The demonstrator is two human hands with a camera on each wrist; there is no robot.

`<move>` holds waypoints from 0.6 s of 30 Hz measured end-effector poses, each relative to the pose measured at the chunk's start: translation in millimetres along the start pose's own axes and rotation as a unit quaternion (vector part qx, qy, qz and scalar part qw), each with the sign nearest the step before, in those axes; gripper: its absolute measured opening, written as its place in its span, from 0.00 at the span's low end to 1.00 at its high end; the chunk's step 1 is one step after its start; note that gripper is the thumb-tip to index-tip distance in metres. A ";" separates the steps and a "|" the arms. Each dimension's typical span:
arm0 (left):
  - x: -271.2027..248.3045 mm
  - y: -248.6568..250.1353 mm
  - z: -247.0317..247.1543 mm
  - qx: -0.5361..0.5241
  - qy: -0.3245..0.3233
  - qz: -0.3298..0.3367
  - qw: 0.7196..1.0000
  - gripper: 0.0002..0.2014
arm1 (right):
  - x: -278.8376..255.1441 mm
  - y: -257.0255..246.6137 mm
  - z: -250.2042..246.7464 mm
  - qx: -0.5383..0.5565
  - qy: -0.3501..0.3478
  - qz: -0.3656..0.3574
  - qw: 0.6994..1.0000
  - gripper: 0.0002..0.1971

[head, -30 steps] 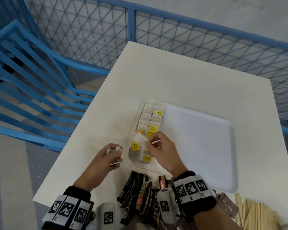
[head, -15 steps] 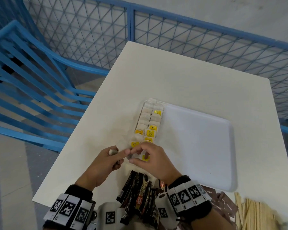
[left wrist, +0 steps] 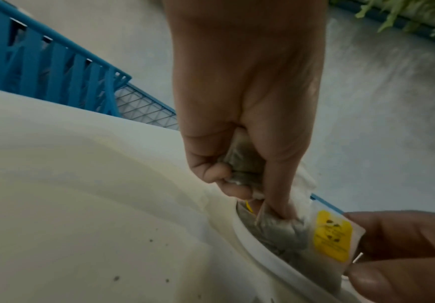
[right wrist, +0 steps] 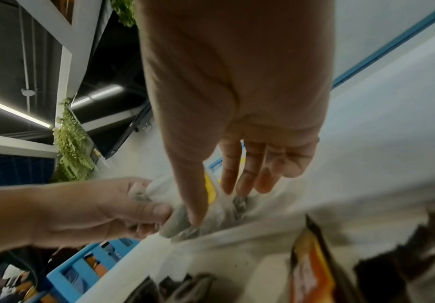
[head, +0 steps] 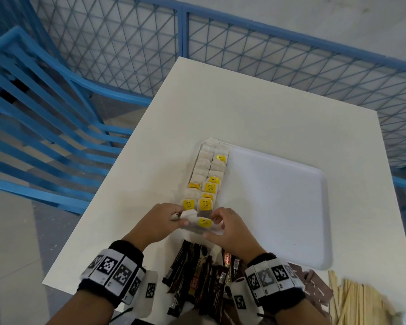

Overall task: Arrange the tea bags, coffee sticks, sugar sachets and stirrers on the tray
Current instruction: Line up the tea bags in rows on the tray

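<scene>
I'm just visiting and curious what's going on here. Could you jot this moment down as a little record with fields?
Surface: white table
Tray: white, tea bags in two rows along its left edge
Left hand: grips tea bags
Right hand: pinches the nearest tea bag at the tray's near-left corner
Coffee sticks: piled off the tray, near edge
Stirrers: wooden, off the tray, near right

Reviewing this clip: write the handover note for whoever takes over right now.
Left hand grips tea bags. Right hand pinches a yellow-tagged tea bag at the tray's near-left corner.
Done: two rows of tea bags along the tray's left edge.
Left: seat these last bags, then coffee sticks, brown sachets and wooden stirrers, all on the table.
</scene>
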State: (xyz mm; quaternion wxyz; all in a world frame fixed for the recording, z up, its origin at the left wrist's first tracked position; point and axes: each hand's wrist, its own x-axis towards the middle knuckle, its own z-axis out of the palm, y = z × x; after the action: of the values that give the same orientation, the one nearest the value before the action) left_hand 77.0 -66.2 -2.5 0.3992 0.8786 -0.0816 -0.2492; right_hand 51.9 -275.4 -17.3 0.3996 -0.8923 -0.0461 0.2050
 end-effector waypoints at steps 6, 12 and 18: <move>11.9 -0.4 5.1 0.157 -0.014 0.015 0.987 0.13 | 4.9 -3.8 4.5 -0.019 0.019 0.010 1.000 0.03; 7.7 -5.8 9.3 0.119 0.073 0.006 0.990 0.39 | 9.2 -3.6 -2.0 -0.011 0.039 0.032 0.999 0.09; 3.8 -5.3 10.8 0.135 0.062 -0.012 0.989 0.31 | 4.5 0.5 -5.4 0.009 0.008 0.031 0.999 0.10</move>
State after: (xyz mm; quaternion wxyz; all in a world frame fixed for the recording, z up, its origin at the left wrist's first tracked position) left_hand 74.6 -71.0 -13.9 0.2781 0.9390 -0.0791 -0.1862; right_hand 58.1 -278.4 -15.9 0.4013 -0.8913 -0.0138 0.2104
